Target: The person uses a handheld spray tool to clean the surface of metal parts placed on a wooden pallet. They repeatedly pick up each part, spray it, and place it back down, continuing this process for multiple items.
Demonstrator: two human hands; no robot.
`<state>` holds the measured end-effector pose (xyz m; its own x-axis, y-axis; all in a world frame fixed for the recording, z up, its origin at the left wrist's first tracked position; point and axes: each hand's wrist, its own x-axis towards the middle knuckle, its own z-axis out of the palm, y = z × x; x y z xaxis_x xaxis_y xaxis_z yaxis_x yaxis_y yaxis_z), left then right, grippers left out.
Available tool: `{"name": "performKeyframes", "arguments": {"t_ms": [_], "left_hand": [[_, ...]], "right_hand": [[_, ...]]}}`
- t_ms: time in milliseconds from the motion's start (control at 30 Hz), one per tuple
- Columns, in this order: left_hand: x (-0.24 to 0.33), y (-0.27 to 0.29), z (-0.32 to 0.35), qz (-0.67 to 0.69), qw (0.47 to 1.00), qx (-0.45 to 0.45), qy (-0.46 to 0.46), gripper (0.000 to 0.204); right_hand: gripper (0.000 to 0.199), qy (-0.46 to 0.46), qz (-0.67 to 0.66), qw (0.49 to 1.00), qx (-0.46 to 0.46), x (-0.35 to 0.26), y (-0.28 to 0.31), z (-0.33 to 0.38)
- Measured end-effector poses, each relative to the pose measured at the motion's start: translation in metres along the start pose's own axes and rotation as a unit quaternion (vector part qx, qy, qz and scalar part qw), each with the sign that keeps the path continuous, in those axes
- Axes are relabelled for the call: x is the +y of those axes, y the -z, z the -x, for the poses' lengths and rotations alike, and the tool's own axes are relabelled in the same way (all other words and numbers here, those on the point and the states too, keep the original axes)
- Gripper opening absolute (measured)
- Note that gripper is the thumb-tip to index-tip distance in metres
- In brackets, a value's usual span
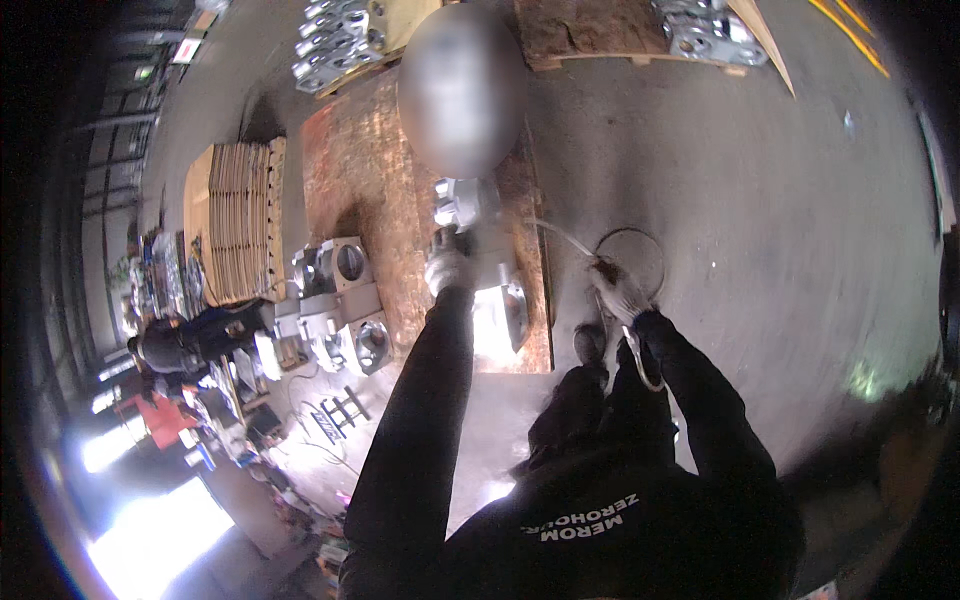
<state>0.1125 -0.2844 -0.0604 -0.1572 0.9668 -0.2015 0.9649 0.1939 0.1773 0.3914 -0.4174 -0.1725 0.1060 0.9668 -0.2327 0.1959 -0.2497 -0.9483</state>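
Note:
My left hand (pixel 449 268), in a pale glove with dark fingers, is at a row of grey metal castings (pixel 466 203) on a worn brown wooden board (pixel 395 205). Its fingers are bent against one of the castings and blend into the dark gaps there. A bright casting with a round opening (pixel 507 318) lies at the near end of the row. Off the board's right side, my gloved right hand (pixel 622 293) is closed on a thin, pale, curved length, a hose or a strap (pixel 568 238). One end runs to the castings; more of it loops below the hand.
Left of the board stand more castings (pixel 340 312) and a stack of folded cardboard (pixel 240 222). Further pallets with metal parts (pixel 710 38) are at the far side. A dark metal frame (pixel 340 412) lies on the floor at left. A blurred oval hides the board's far end.

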Motion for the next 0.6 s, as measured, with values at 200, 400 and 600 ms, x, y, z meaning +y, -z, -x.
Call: {"name": "performKeyframes", "arguments": {"t_ms": [200, 400, 600], "left_hand": [[-0.004, -0.015, 0.000, -0.078, 0.995, 0.060, -0.026, 0.056], [0.007, 0.014, 0.003, -0.005, 1.000, 0.006, -0.013, 0.057], [-0.004, 0.004, 0.010, 0.019, 0.999, 0.033, -0.019, 0.060]], "right_hand": [[0.035, 0.073, 0.386, 0.918, -0.059, -0.039, -0.022, 0.018], [0.038, 0.206, 0.466, 0.858, -0.065, -0.038, -0.063, -0.052], [0.043, 0.098, 0.460, 0.881, -0.052, -0.066, -0.058, -0.133]]}}
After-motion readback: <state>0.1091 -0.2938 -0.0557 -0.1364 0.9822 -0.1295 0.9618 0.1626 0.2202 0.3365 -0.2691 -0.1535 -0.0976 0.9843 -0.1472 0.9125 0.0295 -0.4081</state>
